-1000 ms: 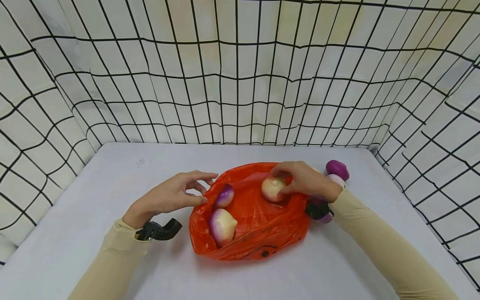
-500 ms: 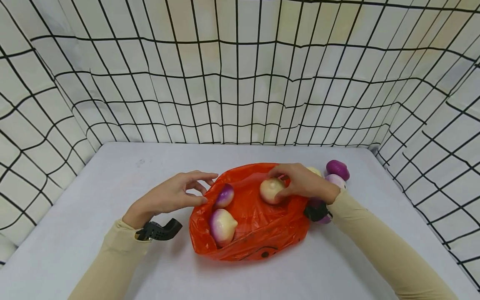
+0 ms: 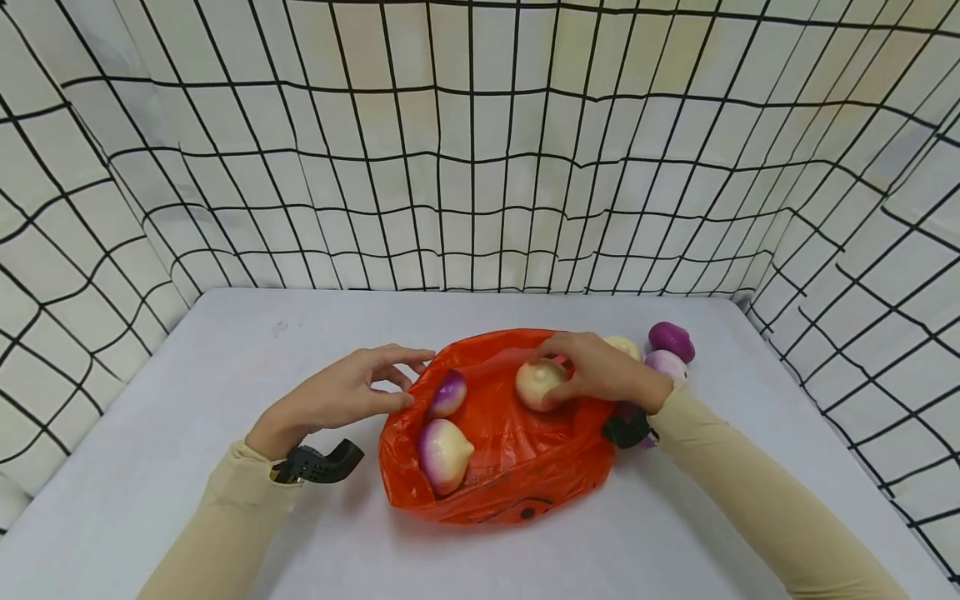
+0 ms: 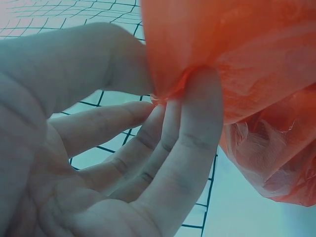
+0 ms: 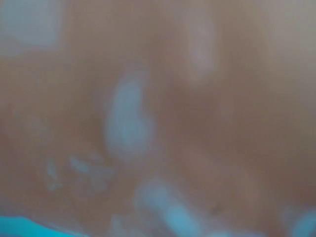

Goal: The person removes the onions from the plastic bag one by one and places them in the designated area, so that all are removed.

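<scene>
Pinching the left rim of a red plastic bag (image 3: 480,502) at center frame with the left hand (image 3: 333,392), pressing thumb and fingers together over gathered plastic in the left wrist view. Gripping a pale onion (image 3: 532,386) with the right hand (image 3: 603,367), curling fingers around its side within the bag's open mouth, right of center. Showing only blur in the right wrist view; giving no sure sign of contact between pale onion and bag floor. Showing inside the bag's left end a small purple-and-white onion (image 3: 448,394) and, just below in the frame, a larger yellow-and-purple onion (image 3: 444,457). Showing outside, on the white table (image 3: 337,550) at right, a magenta onion (image 3: 671,342) among others. Probably working best by drawing the rim gently leftward for a wide mouth, loosening the right fingers only with firm support beneath the onion. Possibly risking a dragged bag by snagging the black wrist device (image 3: 626,429) against the right side.
</scene>
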`<act>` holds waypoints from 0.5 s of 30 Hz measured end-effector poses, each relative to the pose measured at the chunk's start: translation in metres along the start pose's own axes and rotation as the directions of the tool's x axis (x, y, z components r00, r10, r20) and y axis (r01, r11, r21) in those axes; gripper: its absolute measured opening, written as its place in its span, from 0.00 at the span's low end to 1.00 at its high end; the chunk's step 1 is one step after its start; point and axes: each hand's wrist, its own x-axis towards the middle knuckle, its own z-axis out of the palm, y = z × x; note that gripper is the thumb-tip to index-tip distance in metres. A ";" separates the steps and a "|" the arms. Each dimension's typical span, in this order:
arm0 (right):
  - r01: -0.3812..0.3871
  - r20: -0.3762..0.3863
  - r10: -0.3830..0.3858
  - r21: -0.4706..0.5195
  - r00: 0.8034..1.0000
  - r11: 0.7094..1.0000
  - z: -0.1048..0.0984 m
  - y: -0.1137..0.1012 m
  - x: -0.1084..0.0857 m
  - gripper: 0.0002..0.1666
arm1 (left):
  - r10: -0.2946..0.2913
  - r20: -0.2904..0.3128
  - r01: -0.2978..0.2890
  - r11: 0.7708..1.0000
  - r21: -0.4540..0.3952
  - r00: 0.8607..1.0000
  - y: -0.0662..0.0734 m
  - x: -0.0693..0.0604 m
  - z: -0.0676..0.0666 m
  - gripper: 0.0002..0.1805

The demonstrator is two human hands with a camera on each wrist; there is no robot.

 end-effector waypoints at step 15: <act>0.030 -0.004 -0.031 -0.039 1.000 0.999 0.001 -0.007 0.000 0.29 | 0.008 -0.004 -0.008 1.000 0.016 1.000 0.000 -0.001 -0.001 0.31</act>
